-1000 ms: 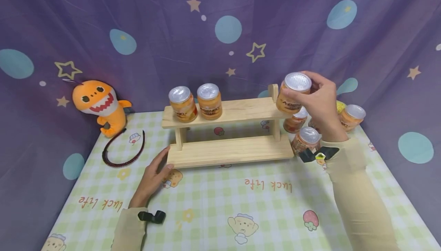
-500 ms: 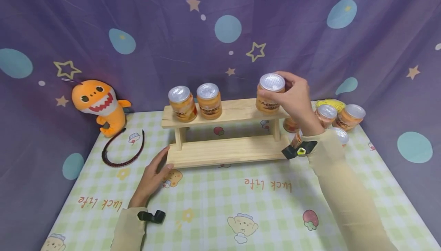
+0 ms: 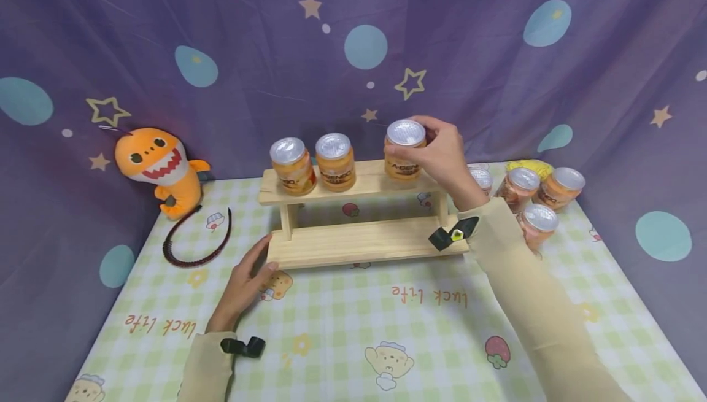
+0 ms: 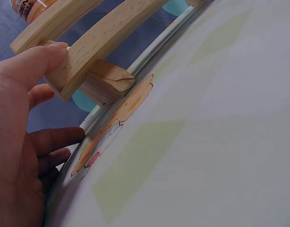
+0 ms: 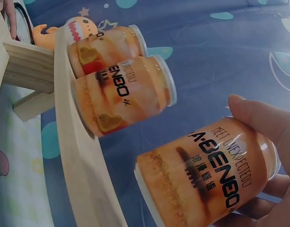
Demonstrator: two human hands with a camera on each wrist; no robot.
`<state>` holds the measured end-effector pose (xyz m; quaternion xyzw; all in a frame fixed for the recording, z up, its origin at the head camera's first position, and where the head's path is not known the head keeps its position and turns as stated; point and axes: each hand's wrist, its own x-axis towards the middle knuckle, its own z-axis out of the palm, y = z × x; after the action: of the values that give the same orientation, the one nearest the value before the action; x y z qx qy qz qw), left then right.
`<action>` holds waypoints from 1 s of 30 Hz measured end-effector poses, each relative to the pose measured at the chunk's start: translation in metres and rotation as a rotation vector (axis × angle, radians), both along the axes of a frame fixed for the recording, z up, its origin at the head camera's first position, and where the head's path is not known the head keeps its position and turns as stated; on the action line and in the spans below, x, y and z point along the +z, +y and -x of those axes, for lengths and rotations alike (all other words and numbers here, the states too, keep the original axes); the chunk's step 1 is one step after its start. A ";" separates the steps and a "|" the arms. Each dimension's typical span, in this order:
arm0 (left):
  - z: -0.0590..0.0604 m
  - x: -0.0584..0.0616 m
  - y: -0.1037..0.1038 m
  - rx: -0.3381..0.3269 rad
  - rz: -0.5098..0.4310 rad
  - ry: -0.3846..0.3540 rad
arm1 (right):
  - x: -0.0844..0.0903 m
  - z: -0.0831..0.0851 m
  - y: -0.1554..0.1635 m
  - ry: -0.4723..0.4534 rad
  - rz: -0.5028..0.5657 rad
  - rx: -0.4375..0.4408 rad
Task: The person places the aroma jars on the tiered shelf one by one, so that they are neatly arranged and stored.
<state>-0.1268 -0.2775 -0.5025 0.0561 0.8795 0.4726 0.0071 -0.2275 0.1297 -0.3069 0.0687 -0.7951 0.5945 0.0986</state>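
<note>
My right hand (image 3: 442,156) grips an orange labelled jar (image 3: 405,155) with a silver lid, thumb on one side and fingers on the other. Upright and slightly raised, that jar (image 5: 201,175) hangs over the upper board, with a gap beneath its base in the right wrist view. Two matching jars, a left one (image 3: 293,170) and a right one (image 3: 336,166), stand on the upper board of a two-tier wooden shelf (image 3: 364,239). At the shelf's lower left corner, my left hand (image 3: 243,282) holds the board's end between thumb (image 4: 53,56) and index finger; its other fingers extend loosely by the tablecloth.
Several more silver-lidded jars (image 3: 538,221) stand right of the shelf, beside a yellow object (image 3: 529,167). An orange shark plush (image 3: 166,166) leans against the curtain at left, with a dark headband (image 3: 193,261) before it. Purple curtain (image 3: 248,34) closes off the back.
My right hand has carried its jar leftward along the upper board, from the right end to right of the two standing jars. My left hand has stayed at the shelf corner.
</note>
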 end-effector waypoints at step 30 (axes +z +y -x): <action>0.000 -0.001 -0.001 0.005 -0.002 -0.005 | -0.021 0.018 -0.033 -0.028 0.016 0.123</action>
<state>-0.1270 -0.2785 -0.5039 0.0528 0.8792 0.4734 0.0081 -0.2458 0.0968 -0.3281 0.1086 -0.7857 0.6068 0.0514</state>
